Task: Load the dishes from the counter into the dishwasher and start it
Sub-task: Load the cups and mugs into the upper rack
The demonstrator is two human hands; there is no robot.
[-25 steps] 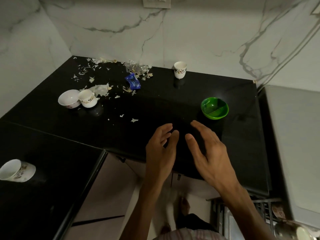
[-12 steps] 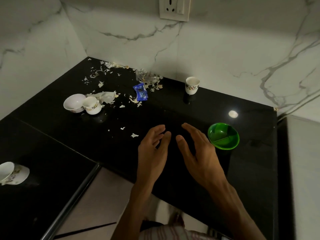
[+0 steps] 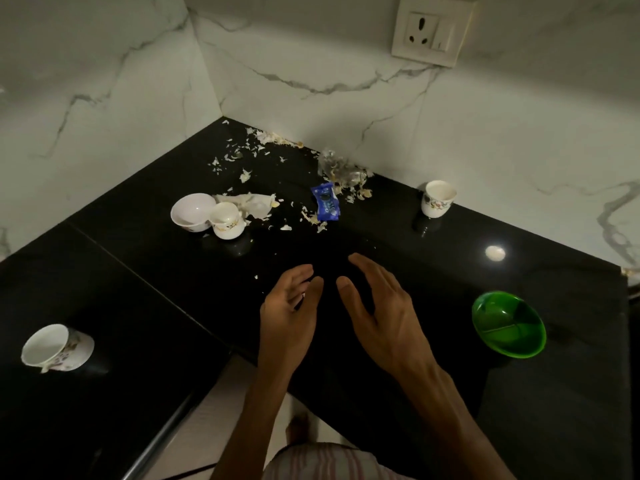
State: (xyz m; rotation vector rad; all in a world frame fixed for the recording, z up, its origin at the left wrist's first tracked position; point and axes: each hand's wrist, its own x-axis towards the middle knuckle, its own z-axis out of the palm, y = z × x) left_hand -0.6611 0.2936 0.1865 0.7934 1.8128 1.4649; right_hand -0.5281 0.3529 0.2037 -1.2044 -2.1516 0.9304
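Hovering: your left hand (image 3: 289,313) and right hand (image 3: 384,313), fingers loosely spread, holding nothing, over the counter's (image 3: 398,244) front edge.
Right edge: green bowl (image 3: 508,325).

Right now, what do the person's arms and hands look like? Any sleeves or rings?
Both arms are bare, no sleeves showing. The left hand and right hand wear no gloves, watch or bracelet. I can see no rings. Striped cloth shows at the bottom edge.
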